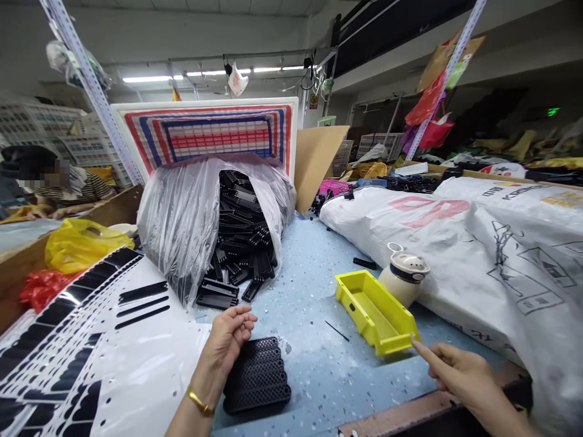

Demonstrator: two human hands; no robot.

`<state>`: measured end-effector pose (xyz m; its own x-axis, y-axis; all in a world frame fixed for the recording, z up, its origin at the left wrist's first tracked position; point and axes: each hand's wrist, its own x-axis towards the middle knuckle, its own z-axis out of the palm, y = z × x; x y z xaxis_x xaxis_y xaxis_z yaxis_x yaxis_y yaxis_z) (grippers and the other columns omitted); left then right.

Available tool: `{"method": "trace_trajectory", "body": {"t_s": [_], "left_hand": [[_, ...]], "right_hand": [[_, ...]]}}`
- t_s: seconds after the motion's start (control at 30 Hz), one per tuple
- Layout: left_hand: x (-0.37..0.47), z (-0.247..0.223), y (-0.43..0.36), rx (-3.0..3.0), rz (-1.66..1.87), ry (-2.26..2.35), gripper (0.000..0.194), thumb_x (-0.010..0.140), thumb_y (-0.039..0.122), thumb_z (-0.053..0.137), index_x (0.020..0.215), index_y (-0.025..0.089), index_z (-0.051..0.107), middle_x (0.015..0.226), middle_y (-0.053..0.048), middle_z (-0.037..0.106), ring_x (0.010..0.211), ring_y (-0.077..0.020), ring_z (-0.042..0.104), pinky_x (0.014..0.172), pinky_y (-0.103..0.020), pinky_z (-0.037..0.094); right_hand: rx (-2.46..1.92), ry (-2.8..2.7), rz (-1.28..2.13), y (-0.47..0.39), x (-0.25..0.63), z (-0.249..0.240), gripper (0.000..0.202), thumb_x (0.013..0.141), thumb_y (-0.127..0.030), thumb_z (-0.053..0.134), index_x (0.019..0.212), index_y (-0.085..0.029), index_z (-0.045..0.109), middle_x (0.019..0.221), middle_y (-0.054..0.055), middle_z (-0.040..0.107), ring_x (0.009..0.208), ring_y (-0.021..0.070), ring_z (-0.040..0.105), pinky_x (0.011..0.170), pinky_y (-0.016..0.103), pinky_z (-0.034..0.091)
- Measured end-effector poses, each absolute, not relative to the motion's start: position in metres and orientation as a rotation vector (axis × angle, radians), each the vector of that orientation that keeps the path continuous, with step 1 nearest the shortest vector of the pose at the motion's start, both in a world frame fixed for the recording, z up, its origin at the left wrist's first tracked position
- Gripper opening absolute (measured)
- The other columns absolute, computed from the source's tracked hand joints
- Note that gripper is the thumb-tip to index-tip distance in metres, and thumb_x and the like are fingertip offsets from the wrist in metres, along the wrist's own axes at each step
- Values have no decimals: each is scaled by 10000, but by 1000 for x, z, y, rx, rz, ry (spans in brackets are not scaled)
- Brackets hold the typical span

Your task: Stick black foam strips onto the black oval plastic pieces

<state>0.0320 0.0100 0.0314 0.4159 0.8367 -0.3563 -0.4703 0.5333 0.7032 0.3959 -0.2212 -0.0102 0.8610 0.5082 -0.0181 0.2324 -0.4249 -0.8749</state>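
Hands at either side of a blue worktop, yellow bin by the right one

Left hand [232,332], in the lower middle of the frame, is loosely half-curled, with nothing to be seen in its grasp. It is just beside a row of black mesh pieces [259,377] lying at the bottom centre. Right hand [455,367], at the lower right, has its index finger stretched out to the near end of the yellow bin [376,312]; the other fingers are bent, and whether they hold anything cannot be told.

The bin, right of centre, shows a bare floor and sits on the blue worktop [310,285]. A cream bottle [403,278] stands just behind it, and a thin black stick [337,331] lies to its left. Above the left hand, a clear plastic bag [182,218] gapes open, black plastic parts [243,230] spilling from its mouth. White sacks [437,243] fill the right side. At the far left, a person [73,188] in a striped top leans over another table.
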Motion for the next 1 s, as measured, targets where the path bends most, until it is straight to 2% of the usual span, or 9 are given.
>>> {"method": "trace_trajectory", "body": {"t_s": [0.1, 0.17, 0.23, 0.3, 0.37, 0.43, 0.5, 0.8, 1.0], "left_hand": [[17, 24, 2, 605, 835, 758, 217, 608, -1, 775, 780, 59, 656, 637, -113, 694, 480, -98, 576, 396, -134, 395], [12, 23, 1, 595, 848, 747, 243, 588, 39, 808, 781, 63, 662, 647, -114, 700, 485, -98, 571, 390, -133, 377], [8, 24, 2, 576, 874, 735, 251, 585, 89, 829, 779, 64, 671, 655, -115, 703, 504, -105, 580, 399, -138, 385], [5, 28, 1, 552, 896, 739, 256, 582, 132, 845, 766, 65, 679, 656, -118, 704, 520, -113, 591, 418, -148, 410], [-1, 31, -1, 527, 917, 762, 267, 568, 146, 856, 760, 66, 688, 664, -123, 707, 527, -120, 596, 428, -160, 429], [-8, 32, -5, 501, 933, 804, 272, 560, 141, 857, 768, 69, 696, 674, -123, 708, 531, -127, 599, 433, -173, 445], [-16, 31, -10, 488, 930, 847, 272, 564, 143, 855, 778, 74, 702, 689, -125, 710, 541, -139, 605, 425, -180, 446], [-29, 3, -17, 557, 926, 854, 387, 544, 315, 893, 796, 85, 710, 694, -130, 704, 514, -138, 572, 348, -161, 343], [-24, 10, -23, 567, 920, 849, 396, 532, 324, 906, 781, 81, 716, 688, -128, 703, 518, -124, 562, 356, -151, 342]], "right_hand": [[-2043, -1010, 323, -195, 351, 6, 248, 633, -474, 688, 552, -240, 700, 493, 25, 640, 422, 196, 580, 421, 297, 456], [-2070, -1385, 299, -156, 317, 20, 189, 738, -376, 628, 696, -237, 748, 687, 29, 723, 647, 217, 669, 608, 308, 521], [-2168, -1561, 319, -105, 296, 28, 187, 828, -243, 571, 759, -216, 743, 799, 22, 734, 792, 196, 678, 747, 294, 518], [-2245, -1564, 333, -52, 291, 29, 172, 860, -180, 588, 750, -177, 720, 789, 28, 716, 799, 188, 671, 770, 303, 519], [-2336, -1540, 330, -4, 296, 24, 114, 911, -229, 628, 882, -140, 695, 899, 44, 702, 853, 192, 663, 805, 358, 535], [-2402, -1521, 321, 34, 299, 15, 205, 945, -314, 629, 1061, -146, 651, 1066, 62, 667, 936, 203, 651, 831, 398, 547], [-2433, -1531, 324, 60, 294, 6, 267, 958, -347, 615, 1152, -165, 617, 1159, 74, 635, 988, 213, 640, 851, 415, 550], [-2436, -1642, 352, 87, 252, -14, 255, 957, -351, 613, 1132, -166, 628, 1156, 72, 638, 1008, 221, 633, 870, 424, 541], [-2370, -1715, 313, 74, 239, -18, 231, 962, -353, 602, 1081, -159, 639, 1115, 66, 649, 987, 212, 635, 869, 421, 534]]}}
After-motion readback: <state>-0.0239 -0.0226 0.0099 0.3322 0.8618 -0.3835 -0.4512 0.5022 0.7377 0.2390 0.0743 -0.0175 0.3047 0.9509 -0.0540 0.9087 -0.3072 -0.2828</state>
